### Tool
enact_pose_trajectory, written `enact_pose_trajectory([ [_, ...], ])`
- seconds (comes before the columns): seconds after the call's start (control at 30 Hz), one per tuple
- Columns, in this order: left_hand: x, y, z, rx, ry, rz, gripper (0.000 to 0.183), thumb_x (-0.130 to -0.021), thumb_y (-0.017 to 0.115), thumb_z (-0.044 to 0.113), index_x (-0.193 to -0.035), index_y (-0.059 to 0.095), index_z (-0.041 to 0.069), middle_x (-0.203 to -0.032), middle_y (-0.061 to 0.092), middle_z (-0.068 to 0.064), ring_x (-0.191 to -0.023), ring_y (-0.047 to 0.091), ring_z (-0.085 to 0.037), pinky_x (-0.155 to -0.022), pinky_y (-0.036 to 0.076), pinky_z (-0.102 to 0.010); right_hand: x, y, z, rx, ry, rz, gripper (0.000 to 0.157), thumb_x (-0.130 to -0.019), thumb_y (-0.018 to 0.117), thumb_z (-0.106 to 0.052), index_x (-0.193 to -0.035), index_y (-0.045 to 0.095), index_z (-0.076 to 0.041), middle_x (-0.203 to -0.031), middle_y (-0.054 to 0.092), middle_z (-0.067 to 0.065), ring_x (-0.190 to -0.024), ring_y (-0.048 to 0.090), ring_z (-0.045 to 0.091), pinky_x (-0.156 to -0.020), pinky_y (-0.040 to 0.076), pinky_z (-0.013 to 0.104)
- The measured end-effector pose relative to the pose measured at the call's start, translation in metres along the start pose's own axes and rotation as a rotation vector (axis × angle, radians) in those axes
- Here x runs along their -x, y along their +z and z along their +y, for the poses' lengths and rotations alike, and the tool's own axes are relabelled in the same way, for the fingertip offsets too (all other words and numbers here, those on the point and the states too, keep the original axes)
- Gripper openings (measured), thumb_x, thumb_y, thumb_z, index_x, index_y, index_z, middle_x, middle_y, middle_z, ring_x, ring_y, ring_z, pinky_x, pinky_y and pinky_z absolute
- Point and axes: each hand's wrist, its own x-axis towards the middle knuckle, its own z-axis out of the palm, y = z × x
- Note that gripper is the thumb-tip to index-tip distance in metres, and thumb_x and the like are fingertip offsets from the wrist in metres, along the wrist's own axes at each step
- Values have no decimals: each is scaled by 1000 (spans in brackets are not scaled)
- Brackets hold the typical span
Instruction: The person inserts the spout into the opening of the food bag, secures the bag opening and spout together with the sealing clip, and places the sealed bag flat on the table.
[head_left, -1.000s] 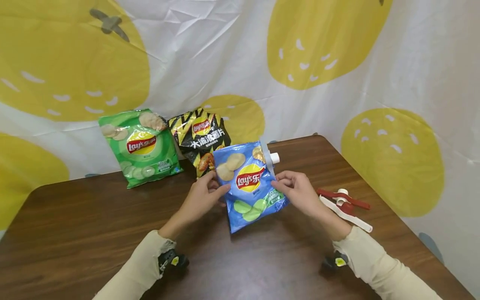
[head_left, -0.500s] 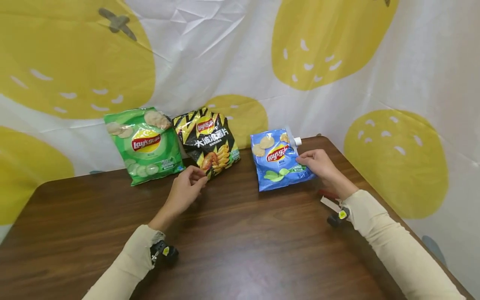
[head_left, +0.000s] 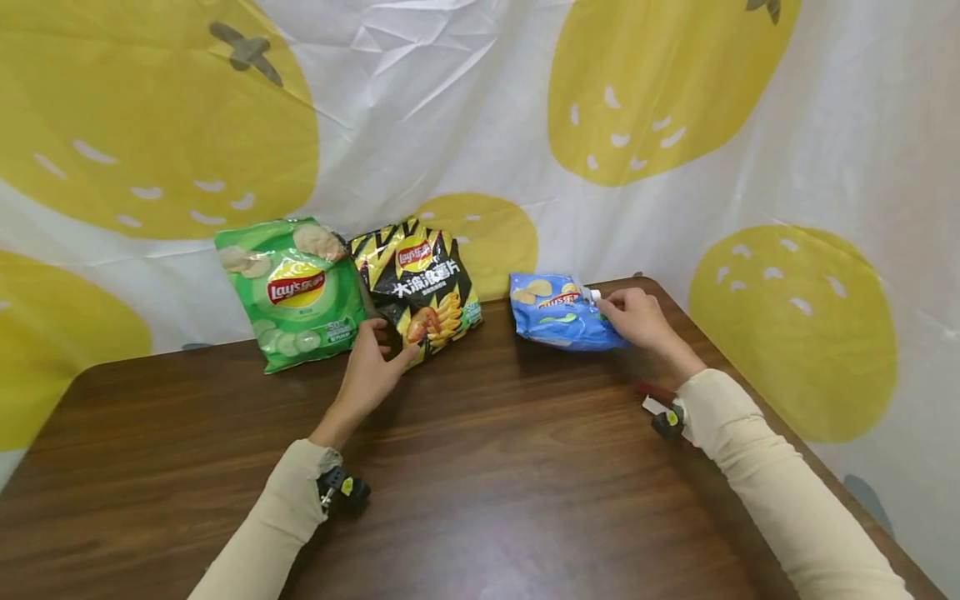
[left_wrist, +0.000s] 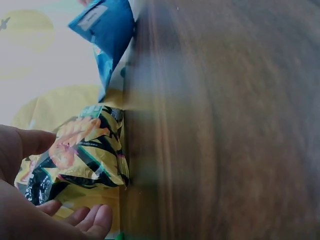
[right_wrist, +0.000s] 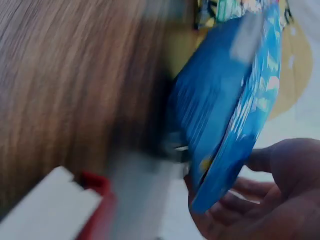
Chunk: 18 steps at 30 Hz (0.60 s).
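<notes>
In the head view my right hand (head_left: 641, 318) pinches the right side of a blue Lay's chip bag (head_left: 558, 321), its top tipped back over the rear part of the table. At the bag's top right corner shows a bag clip's white spout cap (head_left: 595, 295). My left hand (head_left: 371, 367) is at the lower left of a black and yellow chip bag (head_left: 423, 287) leaning on the backdrop. The left wrist view has thumb and fingers spread apart on either side of that bag (left_wrist: 90, 150), not closed on it. Blue film (right_wrist: 220, 110) fills much of the right wrist view.
A green Lay's bag (head_left: 296, 292) leans on the backdrop just left of the black one. Red and white clip pieces (head_left: 656, 392) lie on the table (head_left: 480, 467), partly covered by the right wrist. Behind the table hangs a lemon-print cloth (head_left: 420, 100).
The blue bag has moved from the middle to the back right in my right hand and tipped backward. My left hand has let go of it and moved left to the black bag.
</notes>
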Motion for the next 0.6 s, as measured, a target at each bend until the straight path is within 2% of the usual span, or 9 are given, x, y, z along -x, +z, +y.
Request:
enact_pose_trajectory([
  [0.1,-1,2,-2,15,-32,-15,75,-94,68,31,-148,26,-1,-140,43,-28,-128,47,-42,-103,41,-52,7,-1,-20,76,-118,179,27,-97,57,-14,-103,69,9,-98,67,26,-98,58,41,-89,42,52],
  [0.2,-3,2,-6,22,-57,-20,79,-94,68,33,-150,24,-1,-143,41,-28,-130,46,-41,-104,41,-52,16,6,-49,87,-227,336,19,-93,60,-8,-99,68,8,-102,66,26,-103,55,45,-94,39,53],
  [0.3,-3,3,-10,69,-73,-15,78,-94,68,31,-151,25,-1,-145,40,-26,-131,45,-40,-104,41,-52,24,16,-85,42,-282,397,17,-92,62,-9,-99,68,5,-106,66,23,-104,54,43,-92,40,51],
  [0.37,-4,3,-11,121,-72,7,75,-95,67,30,-151,27,1,-146,41,-25,-131,46,-39,-104,42,-51,29,20,-111,-26,-273,372,19,-93,62,-12,-103,68,3,-110,67,21,-105,54,40,-92,41,50],
  [0.43,-5,4,-12,180,-59,29,71,-95,67,27,-150,29,1,-145,43,-23,-131,46,-38,-103,43,-50,31,24,-136,-117,-238,310,21,-93,61,-16,-105,68,0,-111,68,18,-106,57,37,-93,44,48],
  [0.53,-6,5,-11,234,-35,53,69,-95,67,26,-149,31,2,-145,44,-22,-130,47,-37,-102,43,-49,26,31,-163,-268,-168,130,27,-95,61,-22,-114,65,-3,-114,67,15,-108,60,32,-93,47,45],
  [0.6,-6,5,-10,240,-31,48,70,-95,67,26,-150,31,1,-145,44,-22,-131,47,-37,-103,43,-49,18,42,-170,-338,-104,0,36,-96,60,-26,-123,60,-3,-121,64,16,-113,60,31,-94,48,44],
])
